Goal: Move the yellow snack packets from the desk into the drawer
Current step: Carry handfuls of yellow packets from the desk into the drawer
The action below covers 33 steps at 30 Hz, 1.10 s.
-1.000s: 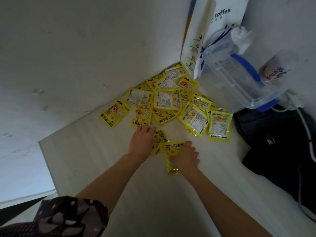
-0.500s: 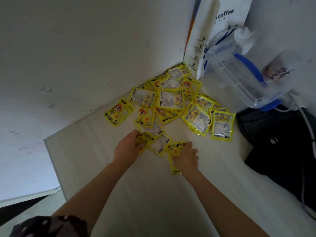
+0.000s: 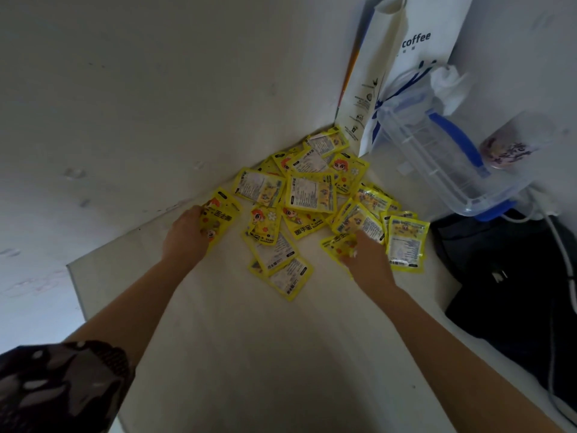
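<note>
Both hands have spread apart: left hand (image 3: 187, 234) now grips the far-left packet (image 3: 220, 215), right hand (image 3: 367, 257) grips another packet (image 3: 338, 243). Gathering continues; next, the unseen drawer.

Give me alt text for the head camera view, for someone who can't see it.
Two bare hands reach into a heap of flat yellow foil snack packets in the corner of a pale desk: the left hand grips one packet at the heap's left edge, the right hand holds another near its right. Behind stand a white paper coffee bag and a clear plastic box with blue handle.
</note>
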Available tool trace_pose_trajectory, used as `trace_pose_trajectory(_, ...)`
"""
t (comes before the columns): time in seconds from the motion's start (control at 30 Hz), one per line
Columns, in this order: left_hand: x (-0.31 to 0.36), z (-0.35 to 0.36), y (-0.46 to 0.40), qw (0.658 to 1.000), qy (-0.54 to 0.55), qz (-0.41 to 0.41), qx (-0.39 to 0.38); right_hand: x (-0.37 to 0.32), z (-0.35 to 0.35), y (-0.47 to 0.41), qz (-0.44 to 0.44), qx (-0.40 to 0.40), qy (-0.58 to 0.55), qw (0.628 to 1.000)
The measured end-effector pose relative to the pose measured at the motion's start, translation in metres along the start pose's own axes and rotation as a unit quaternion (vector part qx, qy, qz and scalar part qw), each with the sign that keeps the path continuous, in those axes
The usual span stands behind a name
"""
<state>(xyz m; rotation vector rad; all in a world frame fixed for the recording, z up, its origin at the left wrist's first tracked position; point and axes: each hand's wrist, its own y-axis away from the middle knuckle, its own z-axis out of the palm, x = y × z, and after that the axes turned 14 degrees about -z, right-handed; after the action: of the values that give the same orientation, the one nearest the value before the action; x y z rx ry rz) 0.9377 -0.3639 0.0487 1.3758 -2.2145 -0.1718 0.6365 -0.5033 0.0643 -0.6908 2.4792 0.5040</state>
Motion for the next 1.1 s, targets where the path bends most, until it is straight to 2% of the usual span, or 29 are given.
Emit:
trace_pose_trajectory(0.1, 0.005, -0.003, -0.019, 1.000, -0.012, 0.003, -0.006, 0.011, -0.016, -0.023, -0.009, 0.022, 0.023, 0.999)
trace_pose_trajectory(0.23, 0.010, -0.006, -0.037, 0.999, 0.008, -0.017, -0.030, 0.026, -0.024, -0.045, 0.005, -0.004, 0.091, 0.996)
trace_pose_trajectory(0.47, 0.007, 0.001, -0.059, 0.997, -0.079, 0.014, 0.003, 0.034, -0.022, -0.054, -0.017, -0.039, 0.179, 0.983)
trace_pose_trajectory(0.57, 0.008, 0.002, -0.061, 0.996, -0.090, 0.010, -0.005, 0.032, -0.022, -0.049, -0.024, -0.015, 0.191, 0.981)
trace_pose_trajectory(0.77, 0.010, 0.004, -0.049, 0.997, -0.072, -0.005, -0.016, 0.027, -0.016, -0.040, -0.033, 0.020, 0.223, 0.974)
trace_pose_trajectory(0.93, 0.007, 0.010, -0.035, 0.999, -0.009, -0.034, -0.016, 0.026, -0.012, -0.033, -0.063, 0.020, 0.229, 0.971)
trace_pose_trajectory(1.1, 0.004, 0.012, -0.020, 0.994, 0.027, -0.106, -0.014, 0.022, -0.010, -0.019, -0.084, 0.024, 0.218, 0.972)
